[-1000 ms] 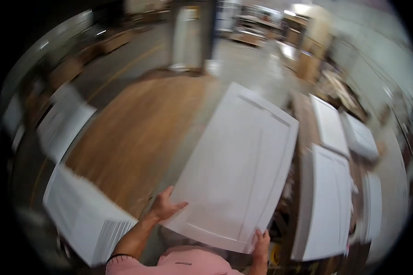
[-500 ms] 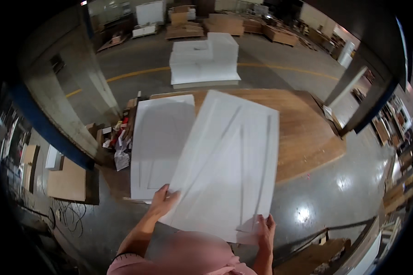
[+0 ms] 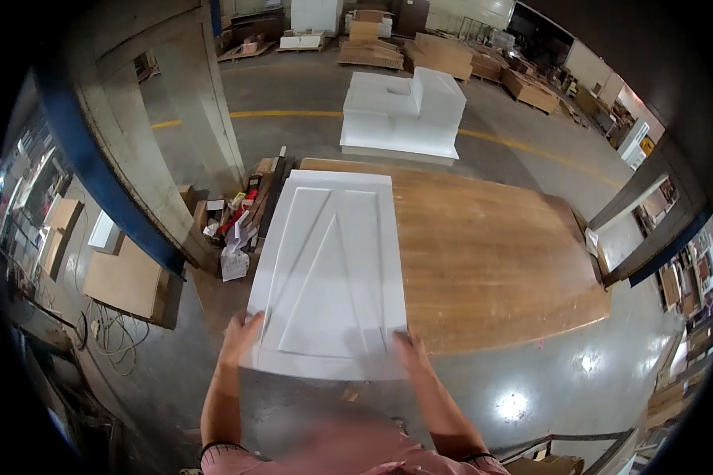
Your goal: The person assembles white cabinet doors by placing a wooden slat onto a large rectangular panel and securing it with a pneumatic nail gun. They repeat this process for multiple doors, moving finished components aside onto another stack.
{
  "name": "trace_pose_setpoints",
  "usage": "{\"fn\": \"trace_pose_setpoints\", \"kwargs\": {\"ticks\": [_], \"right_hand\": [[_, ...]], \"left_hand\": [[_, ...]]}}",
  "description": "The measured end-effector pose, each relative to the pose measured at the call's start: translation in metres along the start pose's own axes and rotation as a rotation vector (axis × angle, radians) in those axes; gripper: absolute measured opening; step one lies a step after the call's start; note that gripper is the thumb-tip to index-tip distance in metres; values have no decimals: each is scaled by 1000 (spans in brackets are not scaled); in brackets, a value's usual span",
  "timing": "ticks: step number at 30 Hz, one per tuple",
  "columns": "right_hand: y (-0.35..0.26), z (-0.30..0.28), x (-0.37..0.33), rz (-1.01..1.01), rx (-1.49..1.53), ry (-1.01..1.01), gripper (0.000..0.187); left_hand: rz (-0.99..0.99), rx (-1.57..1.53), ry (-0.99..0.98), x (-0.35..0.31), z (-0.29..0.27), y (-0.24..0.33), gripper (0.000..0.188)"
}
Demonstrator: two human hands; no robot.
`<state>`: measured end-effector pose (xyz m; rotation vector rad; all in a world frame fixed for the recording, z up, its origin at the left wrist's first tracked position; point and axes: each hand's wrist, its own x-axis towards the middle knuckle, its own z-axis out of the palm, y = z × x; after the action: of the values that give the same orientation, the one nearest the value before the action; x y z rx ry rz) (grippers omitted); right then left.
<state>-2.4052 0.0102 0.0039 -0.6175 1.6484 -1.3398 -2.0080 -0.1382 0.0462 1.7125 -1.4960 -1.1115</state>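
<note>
I hold a white door panel (image 3: 333, 277) with raised borders and slanting bars over the left part of a wooden tabletop (image 3: 491, 261). My left hand (image 3: 240, 336) grips its left edge near the close corner, thumb on top. On the opposite edge, my right hand (image 3: 409, 348) grips near the other close corner. Another white panel (image 3: 341, 179) lies beneath it and shows only as a strip at the far end. Whether the two panels touch all over, I cannot tell.
Left of the tabletop, scraps and papers (image 3: 234, 257) lie by a post with a blue edge (image 3: 103, 174). A white stack of panels (image 3: 400, 119) stands beyond. Brown boards (image 3: 127, 281) and a loose cable (image 3: 119, 348) are at the left. Another post (image 3: 650, 206) rises at the right.
Both hands have carried the tilted panel left and turned it straight, bringing it over the other white panel. The view has shifted too.
</note>
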Motion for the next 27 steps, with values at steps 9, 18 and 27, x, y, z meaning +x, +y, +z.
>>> {"fn": "trace_pose_setpoints", "kwargs": {"ticks": [9, 18, 27], "right_hand": [[5, -14, 55, -3, -663, -178, 81], [15, -13, -14, -498, -1167, -192, 103], [3, -26, -10, -284, -1265, -196, 95]], "left_hand": [[348, 979, -117, 44, -9, -44, 94], [302, 668, -240, -36, 16, -51, 109], [270, 792, -274, -28, 23, -37, 97]]}}
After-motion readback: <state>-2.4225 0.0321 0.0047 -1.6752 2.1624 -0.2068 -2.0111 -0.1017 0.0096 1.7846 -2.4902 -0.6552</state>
